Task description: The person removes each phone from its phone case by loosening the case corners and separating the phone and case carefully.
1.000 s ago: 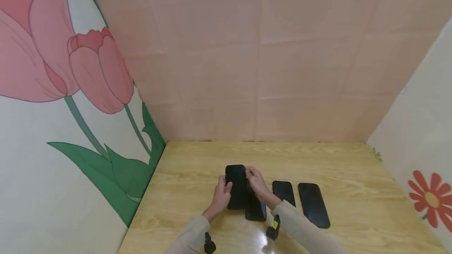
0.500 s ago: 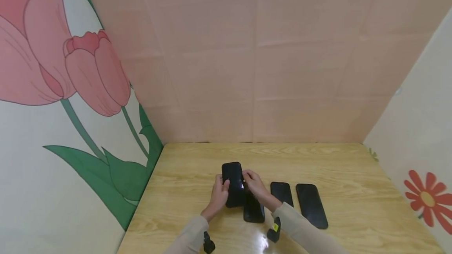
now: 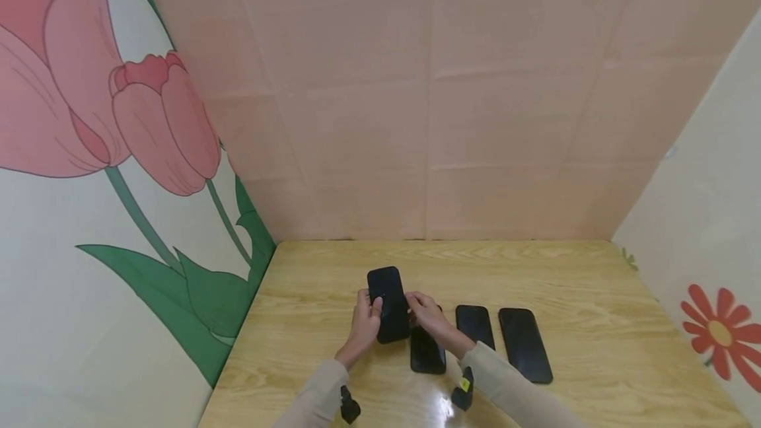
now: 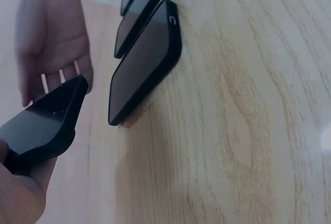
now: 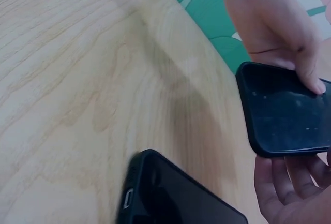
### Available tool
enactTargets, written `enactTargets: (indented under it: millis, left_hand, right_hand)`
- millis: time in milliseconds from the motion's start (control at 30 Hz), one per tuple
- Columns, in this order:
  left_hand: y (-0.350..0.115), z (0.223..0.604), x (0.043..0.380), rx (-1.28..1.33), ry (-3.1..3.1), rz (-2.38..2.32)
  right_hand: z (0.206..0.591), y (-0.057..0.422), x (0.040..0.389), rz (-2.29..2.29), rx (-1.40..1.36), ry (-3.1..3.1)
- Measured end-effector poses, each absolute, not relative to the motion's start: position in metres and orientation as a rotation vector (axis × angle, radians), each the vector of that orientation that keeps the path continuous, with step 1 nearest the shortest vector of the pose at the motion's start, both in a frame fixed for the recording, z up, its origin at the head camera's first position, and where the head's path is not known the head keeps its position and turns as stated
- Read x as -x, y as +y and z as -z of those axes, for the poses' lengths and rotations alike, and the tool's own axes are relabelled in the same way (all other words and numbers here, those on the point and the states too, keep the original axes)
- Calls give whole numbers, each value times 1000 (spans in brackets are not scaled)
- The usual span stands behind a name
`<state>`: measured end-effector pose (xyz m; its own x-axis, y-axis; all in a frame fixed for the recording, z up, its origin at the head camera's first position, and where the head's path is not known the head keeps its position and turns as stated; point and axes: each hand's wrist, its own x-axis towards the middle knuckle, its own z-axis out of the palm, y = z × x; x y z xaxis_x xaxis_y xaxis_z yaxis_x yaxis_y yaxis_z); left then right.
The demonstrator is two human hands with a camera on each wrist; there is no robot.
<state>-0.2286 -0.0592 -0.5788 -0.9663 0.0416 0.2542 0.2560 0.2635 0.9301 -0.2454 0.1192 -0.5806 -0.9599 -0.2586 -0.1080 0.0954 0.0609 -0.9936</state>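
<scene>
2 sleeved forearms [image 3: 512, 385] angled inward, left hand [image 3: 363, 323] gripping, right hand [image 3: 432, 317] near it

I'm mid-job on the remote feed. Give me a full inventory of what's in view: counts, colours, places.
Held phone: 1, black, lifted above the table
Flat phones: 3, black, side by side on the table: left one, middle one, right one
Table: 1, light wood, under the phones
Back wall: 1, pinkish beige, behind the table
Left wall: 1, white, with two pink tulips and green leaves
Right wall: 1, whitish, with a red flower
Wrist devices: 2, black, left one at, right one at with a yellow mark
Sleeves: 2, cream, left, right
Hands: 2, bare, left gripping the held phone, right at its right edge
</scene>
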Motion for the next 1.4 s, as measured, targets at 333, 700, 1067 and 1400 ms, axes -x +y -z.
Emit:
enactTargets:
  millis: [333,700,1067,1400]
  left_hand:
    - [-56,566,229,235,-2357,1785]
    - [-59,564,227,202,-2308,1822]
    - [-57,536,212,315,-2276,1953]
    - [-52,534,210,362,-2286,1892]
  right_hand:
    - [586,125,239,1850,274,2043]
    - [583,123,234,1915,273,2019]
    - [589,111,233,1885,-71,2369]
    - [581,107,235,1765,-247,2474]
